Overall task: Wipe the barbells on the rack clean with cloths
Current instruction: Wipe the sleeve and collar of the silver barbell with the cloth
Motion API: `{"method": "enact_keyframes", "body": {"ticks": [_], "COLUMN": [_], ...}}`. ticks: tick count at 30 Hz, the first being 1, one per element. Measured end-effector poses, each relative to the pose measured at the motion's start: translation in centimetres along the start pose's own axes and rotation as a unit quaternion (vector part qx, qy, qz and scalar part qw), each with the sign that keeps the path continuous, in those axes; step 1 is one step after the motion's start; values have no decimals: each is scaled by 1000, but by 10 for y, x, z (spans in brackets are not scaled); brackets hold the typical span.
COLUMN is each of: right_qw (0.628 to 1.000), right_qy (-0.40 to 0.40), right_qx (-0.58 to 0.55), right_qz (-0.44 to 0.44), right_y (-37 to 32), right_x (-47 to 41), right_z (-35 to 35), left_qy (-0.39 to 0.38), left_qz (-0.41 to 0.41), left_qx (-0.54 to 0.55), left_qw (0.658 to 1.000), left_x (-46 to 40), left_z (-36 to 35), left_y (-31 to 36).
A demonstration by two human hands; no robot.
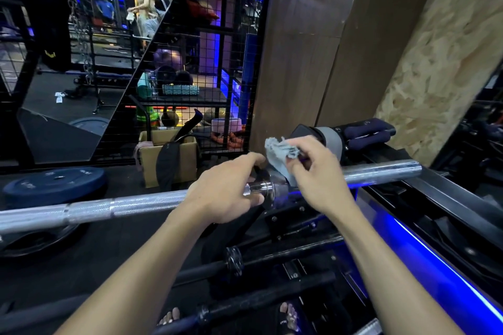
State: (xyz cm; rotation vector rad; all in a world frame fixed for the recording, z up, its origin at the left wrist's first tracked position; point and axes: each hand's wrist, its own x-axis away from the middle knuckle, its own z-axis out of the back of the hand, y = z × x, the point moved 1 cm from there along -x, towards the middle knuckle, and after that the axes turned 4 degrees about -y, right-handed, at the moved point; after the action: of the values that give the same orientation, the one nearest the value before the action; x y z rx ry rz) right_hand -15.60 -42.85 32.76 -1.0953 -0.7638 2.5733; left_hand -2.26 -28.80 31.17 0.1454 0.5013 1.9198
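A long silver barbell point(130, 207) lies across the top of a black rack point(299, 226) at its near end, its thick sleeve reaching right, with darker bars racked lower down; the bar could roll or slide on its supports if the wiping pushes sideways harder than the steadying grip resists. The left hand point(226, 190) curls around the shaft just beside the shiny collar point(262, 189). The right hand point(315, 171) pinches a bunched grey cloth point(280, 155) against the sleeve, where a loose fold might slip free.
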Motion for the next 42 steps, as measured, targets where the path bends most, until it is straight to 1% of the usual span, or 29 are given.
{"method": "enact_keyframes", "body": {"ticks": [2, 5, 8, 13, 15, 18, 21, 23, 26, 29, 30, 31, 33, 34, 36, 37, 39, 42], "right_qw": [1000, 998, 996, 999, 999, 998, 999, 999, 998, 999, 998, 996, 981, 973, 966, 964, 974, 994], "right_qy": [-18, 3, -1, 35, 45, 32, 30, 43, 56, -3, -3, 20, 94, 132, 163, 160, 127, -4], "right_qx": [11, 18, 35, 20, 9, 13, -5, -10, -14, -36, -51, -77, -144, -159, -176, -189, -160, -74], "right_qz": [16, 55, 81, 31, 27, 52, 27, 6, 8, -9, -27, -46, -90, -100, -99, -99, -93, -77], "right_y": [-2, -4, -10, -8, -11, -14, -9, -10, -11, -5, -2, 0, 4, 5, 3, 0, -5, -12], "right_x": [8, 39, 59, 16, 34, 72, 48, 27, 44, 84, 92, 93, 79, 67, 38, 24, 4, -1], "right_z": [-9, -16, -17, -20, -25, -25, -20, -21, -28, -33, -31, -27, -12, -3, 14, 19, 18, 4], "left_qy": [9, 6, 2, -16, -18, -22, -21, -22, -27, -27, -28, -24, -18, -18, -18, -18, -16, -13], "left_qz": [3, 7, 10, 23, 20, 17, 13, 15, 17, 13, 12, 14, 22, 24, 24, 23, 23, 24], "left_qx": [3, 10, 2, -23, -17, -11, -20, -23, -18, -11, -14, -15, -17, -18, -22, -24, -25, -39], "left_qw": [1000, 1000, 1000, 999, 999, 1000, 999, 999, 999, 999, 999, 999, 999, 999, 999, 999, 999, 999], "left_x": [1, 1, 2, -1, -1, 0, -2, -3, -5, -6, -7, -8, -7, -6, -5, -4, -4, -5], "left_z": [-1, -1, -1, -2, -2, -2, -1, -1, -2, -3, -4, -4, -5, -6, -6, -6, -5, -4], "left_y": [1, -1, -1, 0, -1, -3, -3, -4, -5, -9, -9, -10, -11, -11, -9, -8, -7, -6]}}
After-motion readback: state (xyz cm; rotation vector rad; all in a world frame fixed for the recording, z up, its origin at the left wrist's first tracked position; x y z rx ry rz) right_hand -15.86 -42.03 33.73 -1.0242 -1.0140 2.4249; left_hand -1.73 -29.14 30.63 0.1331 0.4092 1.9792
